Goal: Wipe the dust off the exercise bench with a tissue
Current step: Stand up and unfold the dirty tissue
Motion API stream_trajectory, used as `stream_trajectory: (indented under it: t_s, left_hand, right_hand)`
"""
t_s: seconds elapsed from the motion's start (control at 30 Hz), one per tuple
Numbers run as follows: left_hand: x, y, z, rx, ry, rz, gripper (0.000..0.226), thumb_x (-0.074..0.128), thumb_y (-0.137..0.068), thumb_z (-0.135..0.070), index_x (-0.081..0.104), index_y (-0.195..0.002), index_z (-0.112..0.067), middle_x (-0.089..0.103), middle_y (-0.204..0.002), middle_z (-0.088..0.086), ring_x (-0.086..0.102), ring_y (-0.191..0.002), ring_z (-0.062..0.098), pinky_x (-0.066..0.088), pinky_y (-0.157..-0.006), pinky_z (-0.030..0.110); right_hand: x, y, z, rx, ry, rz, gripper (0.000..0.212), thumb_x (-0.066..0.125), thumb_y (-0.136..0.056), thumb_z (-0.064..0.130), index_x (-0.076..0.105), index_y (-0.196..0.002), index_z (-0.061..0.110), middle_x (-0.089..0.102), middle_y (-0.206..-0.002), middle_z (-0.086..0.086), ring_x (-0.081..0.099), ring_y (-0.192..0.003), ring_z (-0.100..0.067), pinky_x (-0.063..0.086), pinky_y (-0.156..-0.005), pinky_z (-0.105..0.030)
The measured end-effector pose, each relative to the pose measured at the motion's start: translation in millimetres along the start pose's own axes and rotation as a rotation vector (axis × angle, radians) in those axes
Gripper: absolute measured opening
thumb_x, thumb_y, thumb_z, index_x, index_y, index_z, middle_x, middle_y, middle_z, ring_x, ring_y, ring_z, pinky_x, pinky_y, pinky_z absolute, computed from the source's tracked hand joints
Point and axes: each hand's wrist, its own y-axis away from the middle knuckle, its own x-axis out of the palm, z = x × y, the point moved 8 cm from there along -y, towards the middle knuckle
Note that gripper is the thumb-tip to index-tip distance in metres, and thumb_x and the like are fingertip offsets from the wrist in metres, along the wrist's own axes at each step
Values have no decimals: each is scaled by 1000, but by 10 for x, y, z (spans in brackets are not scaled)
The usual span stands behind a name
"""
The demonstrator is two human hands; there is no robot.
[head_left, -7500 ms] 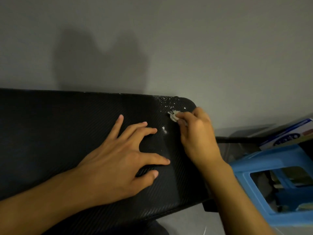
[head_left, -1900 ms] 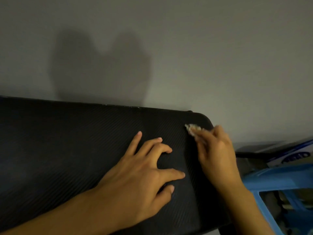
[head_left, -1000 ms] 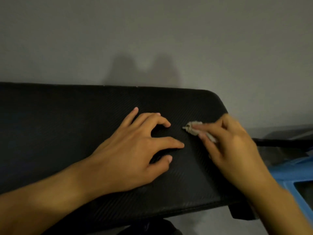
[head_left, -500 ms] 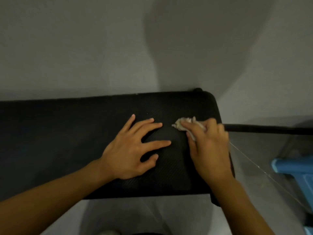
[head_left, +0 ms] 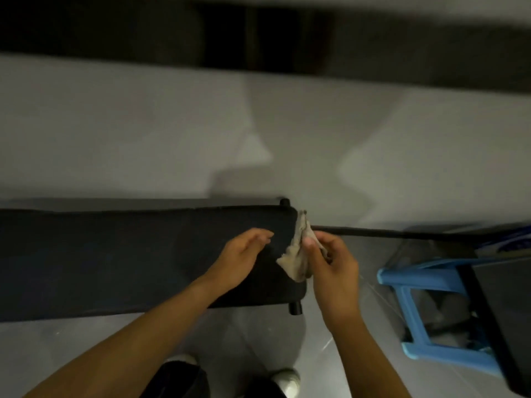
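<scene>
While right hand (head_left: 333, 268) pinches tissue (head_left: 296, 259) | left fingers (head_left: 263, 236) just beside

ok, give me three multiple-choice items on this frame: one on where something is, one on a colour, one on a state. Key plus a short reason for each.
1. Where is the stool relative to the exercise bench?
A. On top of it
B. Beyond its right end
C. Beyond its left end

2. What colour is the exercise bench?
A. Red
B. White
C. Black

3. What state is the tissue in?
A. Spread flat on the bench
B. Draped over the stool
C. Pinched in the right hand

Key:
1 B: the blue stool stands past the bench's right end, apart from it.
2 C: the padded top is black along its whole visible length.
3 C: the crumpled, greyish tissue hangs from the right hand's fingers.
</scene>
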Motion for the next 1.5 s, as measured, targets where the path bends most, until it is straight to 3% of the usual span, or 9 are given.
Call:
stream_trajectory:
  t_s: [0.17,0.4,0.57,0.8,1.0,1.13,1.27,1.37,1.5]
  left_hand:
    - [36,922,-1860,236,185,-42,32,63,-85,-49,70,-97,-20,70,-96,1,68,-87,26,57,-75,38]
    - [-10,1901,-3354,261,133,-168,34,68,-81,-47,69,-91,-15,68,-77,3,62,-70,17,55,-70,36]
    - [-433,2460,-3781,197,795,-304,15,42,-106,-7,56,-102,-4,74,-92,9,73,-89,21,62,-70,34]
    - [-570,3072,-4039,347,1131,-104,16,57,-85,-20,54,-97,-10,68,-120,17,67,-112,33,61,-86,45]
    - [-568,3536,-3851,337,1210,-10,6,54,-84,-16,52,-87,-12,69,-115,15,69,-107,31,62,-78,35]
    - [-584,3704,-3470,188,651,-92,28,65,-91,-34,56,-96,-8,70,-116,10,66,-112,30,59,-84,41]
    - [-421,3893,-3542,283,240,-41,76,65,-72,-75,47,-140,-47,47,-150,-20,46,-137,3,41,-113,33]
    - [172,4143,-3784,382,163,356,48,68,-89,-43,62,-134,-27,66,-134,-7,59,-128,11,46,-106,28]
    - [429,4427,-3839,427,307,324,16,72,-92,-26,73,-102,-14,76,-97,0,71,-93,14,55,-82,27]
  right_hand:
    - [-512,464,1166,-24,-116,-30,13,61,-96,24,66,-101,14,74,-91,-6,71,-84,-21,59,-74,-35]
    - [-1192,979,2743,-213,-15,-29,12,54,-100,17,63,-92,20,71,-76,2,65,-66,-6,52,-58,-18]
    - [-1615,1336,3328,-239,-161,-151,18,48,-103,16,58,-89,14,65,-76,-3,60,-60,6,48,-53,-11]
    - [-1320,1803,3422,-39,-552,162,29,37,-103,27,61,-103,11,72,-98,-6,67,-96,-19,55,-83,-31]
    - [-1231,2421,3356,149,-762,211,47,30,-103,43,65,-114,14,73,-114,-12,72,-101,-23,61,-76,-35]
    - [-1267,2747,3437,77,-509,307,75,59,-78,69,60,-121,7,71,-115,-15,68,-106,-30,53,-94,-54]
    - [-1325,2938,3720,-64,-118,575,51,85,-64,30,56,-99,7,66,-89,-17,67,-78,-27,59,-70,-41]
    - [-1387,3161,3898,-89,-51,729,33,81,-77,15,54,-95,10,66,-81,-13,65,-69,-21,56,-58,-28]
    - [-1747,3258,3998,-224,147,468,35,72,-84,27,59,-115,21,71,-102,-15,72,-82,-28,59,-71,-38]
